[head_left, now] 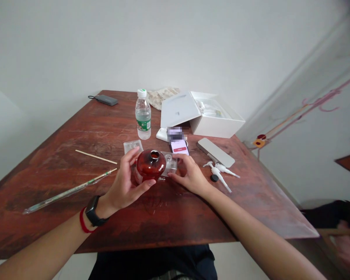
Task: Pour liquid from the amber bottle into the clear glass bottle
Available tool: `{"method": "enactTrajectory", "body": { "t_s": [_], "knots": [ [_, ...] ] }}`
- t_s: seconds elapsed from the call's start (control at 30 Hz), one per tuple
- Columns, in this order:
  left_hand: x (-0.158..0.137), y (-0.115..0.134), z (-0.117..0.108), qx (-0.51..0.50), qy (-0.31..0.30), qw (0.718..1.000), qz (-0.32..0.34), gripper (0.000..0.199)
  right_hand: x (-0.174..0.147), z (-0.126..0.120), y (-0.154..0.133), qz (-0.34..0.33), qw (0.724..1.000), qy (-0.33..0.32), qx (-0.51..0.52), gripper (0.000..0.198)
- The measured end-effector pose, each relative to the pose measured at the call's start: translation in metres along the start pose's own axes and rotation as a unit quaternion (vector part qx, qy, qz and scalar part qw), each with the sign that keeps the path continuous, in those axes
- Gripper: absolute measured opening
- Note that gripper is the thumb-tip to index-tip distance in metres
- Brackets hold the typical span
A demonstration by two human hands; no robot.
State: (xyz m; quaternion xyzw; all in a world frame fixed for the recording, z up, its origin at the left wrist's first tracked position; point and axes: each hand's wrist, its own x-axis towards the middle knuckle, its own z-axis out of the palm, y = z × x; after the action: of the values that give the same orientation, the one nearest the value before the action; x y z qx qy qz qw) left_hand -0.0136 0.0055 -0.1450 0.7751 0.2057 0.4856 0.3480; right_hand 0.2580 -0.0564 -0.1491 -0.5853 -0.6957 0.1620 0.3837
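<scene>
My left hand [127, 182] is wrapped round a round amber bottle [150, 165] with an open, uncapped neck, holding it over the table. Beside it, my right hand [191, 174] has thumb and fingers on either side of a clear square bottle [169, 163], whose small neck also has no cap. Part of that bottle is hidden behind the amber one. A second clear bottle [132, 146] stands just behind my left fingers. Two white pump heads [217, 173] and a small black cap [214, 177] lie right of my right hand.
A water bottle [143, 116], a phone [179, 144], a white open box [218, 120] and a grey case [216, 151] are farther back. At left lie a bare chopstick [96, 156] and a wrapped pair [70, 191]. Another person's hand [348, 247] shows at lower right.
</scene>
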Motion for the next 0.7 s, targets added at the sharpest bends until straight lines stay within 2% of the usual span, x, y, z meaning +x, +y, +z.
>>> {"method": "enactTrajectory", "body": {
  "t_s": [0.1,0.23,0.47,0.7],
  "knots": [
    [-0.001,0.000,0.001,0.007,-0.004,1.000,-0.013,0.095,-0.001,0.002,0.000,0.032,0.999,-0.003,0.005,0.054],
    [0.000,0.003,0.002,-0.005,-0.019,0.999,-0.031,0.095,0.000,0.005,0.001,0.044,0.999,-0.001,0.022,0.043],
    [-0.001,0.001,0.002,0.005,-0.023,0.999,-0.037,0.082,0.007,0.001,0.000,0.005,0.999,0.014,0.049,0.041],
    [-0.007,-0.008,0.002,0.020,-0.021,0.996,-0.082,0.085,0.007,0.001,0.007,-0.005,0.998,0.026,0.052,0.018]
  ]
}}
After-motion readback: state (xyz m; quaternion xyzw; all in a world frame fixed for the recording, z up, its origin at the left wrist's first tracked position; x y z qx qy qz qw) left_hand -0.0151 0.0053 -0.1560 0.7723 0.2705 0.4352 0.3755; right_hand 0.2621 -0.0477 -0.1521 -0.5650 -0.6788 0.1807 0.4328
